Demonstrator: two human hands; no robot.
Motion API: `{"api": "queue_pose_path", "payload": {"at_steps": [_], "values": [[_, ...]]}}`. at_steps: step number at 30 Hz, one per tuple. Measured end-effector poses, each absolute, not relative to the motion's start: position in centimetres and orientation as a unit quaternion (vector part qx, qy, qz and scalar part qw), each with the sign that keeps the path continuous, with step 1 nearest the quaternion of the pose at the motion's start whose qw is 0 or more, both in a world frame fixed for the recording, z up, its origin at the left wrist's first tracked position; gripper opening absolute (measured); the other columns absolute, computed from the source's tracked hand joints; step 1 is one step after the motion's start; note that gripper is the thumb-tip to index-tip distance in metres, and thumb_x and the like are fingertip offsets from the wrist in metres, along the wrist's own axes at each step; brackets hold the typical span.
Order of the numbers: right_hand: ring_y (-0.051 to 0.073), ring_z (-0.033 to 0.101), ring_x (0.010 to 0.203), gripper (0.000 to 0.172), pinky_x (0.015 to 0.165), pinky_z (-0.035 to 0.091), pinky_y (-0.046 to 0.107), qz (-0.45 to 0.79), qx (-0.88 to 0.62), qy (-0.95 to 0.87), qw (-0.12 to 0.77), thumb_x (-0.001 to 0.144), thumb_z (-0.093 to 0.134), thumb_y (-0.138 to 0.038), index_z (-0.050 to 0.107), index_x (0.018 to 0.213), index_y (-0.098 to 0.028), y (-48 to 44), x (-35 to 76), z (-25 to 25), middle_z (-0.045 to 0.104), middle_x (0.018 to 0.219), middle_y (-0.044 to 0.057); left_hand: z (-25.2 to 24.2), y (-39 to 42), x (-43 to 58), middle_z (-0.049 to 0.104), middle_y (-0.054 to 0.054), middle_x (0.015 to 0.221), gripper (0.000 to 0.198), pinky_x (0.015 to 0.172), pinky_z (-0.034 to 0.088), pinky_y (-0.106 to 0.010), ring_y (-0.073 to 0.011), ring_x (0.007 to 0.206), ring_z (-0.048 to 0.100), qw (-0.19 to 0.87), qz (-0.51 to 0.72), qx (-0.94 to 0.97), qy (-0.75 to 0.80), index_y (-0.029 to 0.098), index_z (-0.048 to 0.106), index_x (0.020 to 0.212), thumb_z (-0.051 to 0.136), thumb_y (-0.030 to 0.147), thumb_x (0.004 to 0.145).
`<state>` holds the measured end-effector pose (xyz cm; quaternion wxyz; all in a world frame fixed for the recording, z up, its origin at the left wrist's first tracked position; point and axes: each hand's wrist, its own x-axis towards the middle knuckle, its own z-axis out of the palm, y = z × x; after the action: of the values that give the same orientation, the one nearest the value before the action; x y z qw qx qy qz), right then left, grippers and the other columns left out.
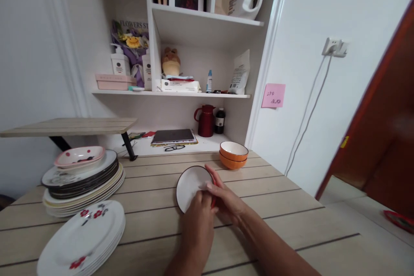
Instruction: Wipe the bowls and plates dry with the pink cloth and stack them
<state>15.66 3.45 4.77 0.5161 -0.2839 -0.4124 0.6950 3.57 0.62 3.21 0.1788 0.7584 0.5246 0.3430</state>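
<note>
Two orange bowls point(233, 162) stand nested. The right hand point(228, 200) holds a white-lined bowl point(190, 187), round mouth toward the viewer; the left hand point(199, 215) curls, its grip unclear.

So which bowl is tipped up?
The bowl in the right hand, its white inside facing the camera; the orange pair and the pink bowl sit upright.

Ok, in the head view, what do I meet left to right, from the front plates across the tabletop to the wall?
Flowered plates → dark-rimmed dish, with the left hand over it and the right hand gripping it → stacked orange bowls → pink note → wall socket.
</note>
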Motion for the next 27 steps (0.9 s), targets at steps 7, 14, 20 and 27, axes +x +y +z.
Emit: {"api": "queue_pose_path", "payload": {"at_steps": [7, 14, 20, 27], "values": [[0.024, 0.053, 0.129, 0.084, 0.111, 0.034, 0.038, 0.689, -0.249, -0.452, 0.509, 0.07, 0.084, -0.042, 0.043, 0.142, -0.034, 2.8, 13.7, 4.4, 0.056, 0.141, 0.006, 2.4, 2.1, 2.4, 0.059, -0.013, 0.133, 0.046, 0.105, 0.045, -0.038, -0.0227, 0.125, 0.056, 0.212, 0.484, 0.69, 0.494, 0.018, 0.053, 0.132, 0.039, 0.014, 0.089], [0.024, 0.053, 0.124, 0.058, 0.106, 0.038, 0.034, 0.625, -0.315, -0.453, 0.552, 0.078, 0.074, -0.046, 0.056, 0.131, -0.029, 3.4, 13.5, 4.7, 0.063, 0.129, 0.003, 2.8, 1.6, 2.9, 0.056, -0.015, 0.135, 0.048, 0.104, 0.046, -0.04, -0.0251, 0.126, 0.055, 0.2, 0.423, 0.731, 0.497, 0.019, 0.049, 0.136, 0.044, 0.017, 0.089], [0.022, 0.062, 0.084, 0.045, 0.081, 0.047, 0.033, 0.616, -0.388, -0.439, 0.527, 0.08, 0.062, -0.062, 0.068, 0.095, -0.02, 4.8, 15.6, 5.3, 0.07, 0.085, 0.002, 3.3, 1.0, 2.9, 0.049, -0.015, 0.145, 0.062, 0.111, 0.039, -0.045, -0.0302, 0.135, 0.046, 0.172, 0.303, 0.806, 0.478, 0.019, 0.046, 0.139, 0.063, 0.016, 0.079], [0.026, 0.065, 0.087, 0.07, 0.083, 0.046, 0.037, 0.647, -0.468, -0.427, 0.425, 0.077, 0.054, -0.077, 0.071, 0.1, -0.014, 5.3, 18.2, 5.9, 0.074, 0.088, 0.011, 4.5, 0.0, 3.6, 0.058, -0.011, 0.136, 0.053, 0.106, 0.045, -0.045, -0.0302, 0.125, 0.055, 0.152, 0.208, 0.84, 0.478, 0.023, 0.053, 0.135, 0.062, 0.014, 0.083]]}}
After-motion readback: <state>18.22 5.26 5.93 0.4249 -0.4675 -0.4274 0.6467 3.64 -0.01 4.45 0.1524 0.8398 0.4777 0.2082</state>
